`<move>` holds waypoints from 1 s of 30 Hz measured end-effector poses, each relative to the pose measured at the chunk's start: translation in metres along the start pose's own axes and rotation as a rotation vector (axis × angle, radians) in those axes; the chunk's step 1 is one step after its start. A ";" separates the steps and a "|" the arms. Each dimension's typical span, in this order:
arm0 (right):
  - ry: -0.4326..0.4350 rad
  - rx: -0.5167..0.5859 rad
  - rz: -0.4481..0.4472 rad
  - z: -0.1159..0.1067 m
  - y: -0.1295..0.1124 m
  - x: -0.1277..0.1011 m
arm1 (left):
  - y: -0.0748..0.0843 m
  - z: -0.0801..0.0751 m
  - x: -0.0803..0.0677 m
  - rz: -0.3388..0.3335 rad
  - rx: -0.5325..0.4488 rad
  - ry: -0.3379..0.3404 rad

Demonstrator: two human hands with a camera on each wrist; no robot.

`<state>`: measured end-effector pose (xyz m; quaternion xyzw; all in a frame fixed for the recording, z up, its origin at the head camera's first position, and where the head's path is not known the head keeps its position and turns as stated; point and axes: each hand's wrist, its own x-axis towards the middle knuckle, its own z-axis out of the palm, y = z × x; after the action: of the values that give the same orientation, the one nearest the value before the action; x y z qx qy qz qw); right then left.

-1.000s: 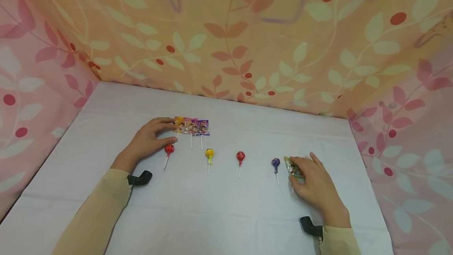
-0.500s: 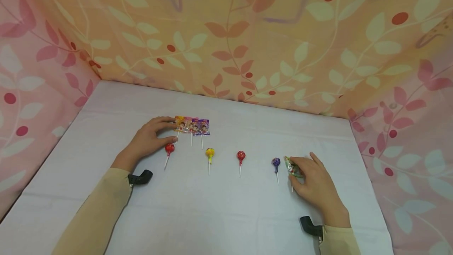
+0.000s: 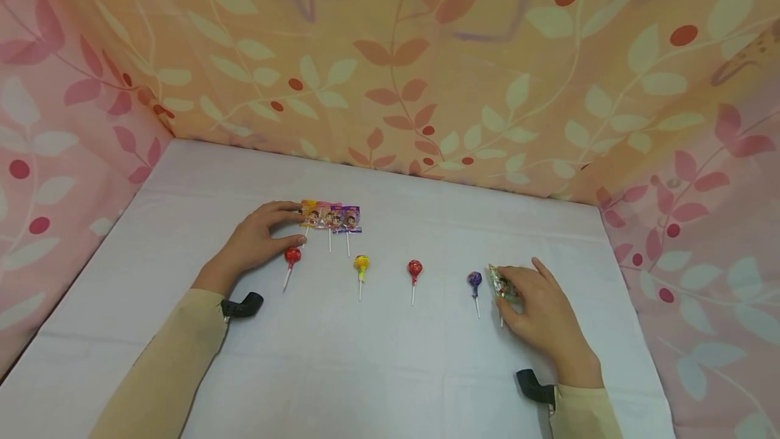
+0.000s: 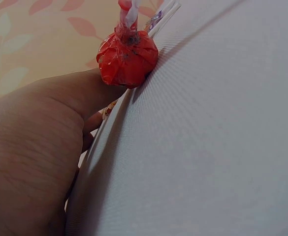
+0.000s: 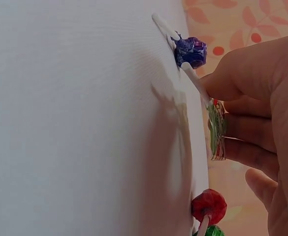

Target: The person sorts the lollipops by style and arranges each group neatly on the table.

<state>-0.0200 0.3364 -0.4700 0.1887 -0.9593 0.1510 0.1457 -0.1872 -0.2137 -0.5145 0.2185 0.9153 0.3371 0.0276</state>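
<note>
A row of round lollipops lies on the white table point(image 3: 390, 371): red point(image 3: 292, 256), yellow point(image 3: 361, 263), red point(image 3: 414, 268) and purple point(image 3: 474, 280). Behind them sits a strip of flat wrapped lollipops point(image 3: 332, 217). My left hand point(image 3: 300, 225) rests with its index fingertip on the strip's left end. Its thumb touches the leftmost red lollipop point(image 4: 127, 59). My right hand point(image 3: 504, 293) pinches a flat green-wrapped lollipop point(image 3: 501, 285) just right of the purple one. In the right wrist view the thumb presses its stick point(image 5: 193, 78) and the fingers curl behind the wrapper point(image 5: 216, 130).
Leaf-patterned cloth walls point(image 3: 426, 73) enclose the table at the back and on both sides. Black wrist mounts point(image 3: 244, 305) sit at both cuffs. The table's near half is bare white cloth.
My right hand has shifted the green-wrapped lollipop slightly up and away from me. The left hand and the row of lollipops have stayed still.
</note>
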 end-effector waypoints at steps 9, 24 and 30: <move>-0.008 -0.001 -0.011 0.003 -0.004 0.008 | 0.000 0.000 0.000 -0.001 0.001 -0.003; -0.003 0.014 -0.045 -0.001 -0.011 0.024 | -0.003 0.001 -0.001 -0.013 0.002 -0.003; 0.006 0.019 -0.052 -0.002 -0.014 0.033 | -0.002 0.000 -0.001 -0.008 0.000 -0.003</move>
<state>-0.0431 0.3147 -0.4542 0.2144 -0.9522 0.1570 0.1508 -0.1876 -0.2157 -0.5157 0.2155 0.9161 0.3368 0.0302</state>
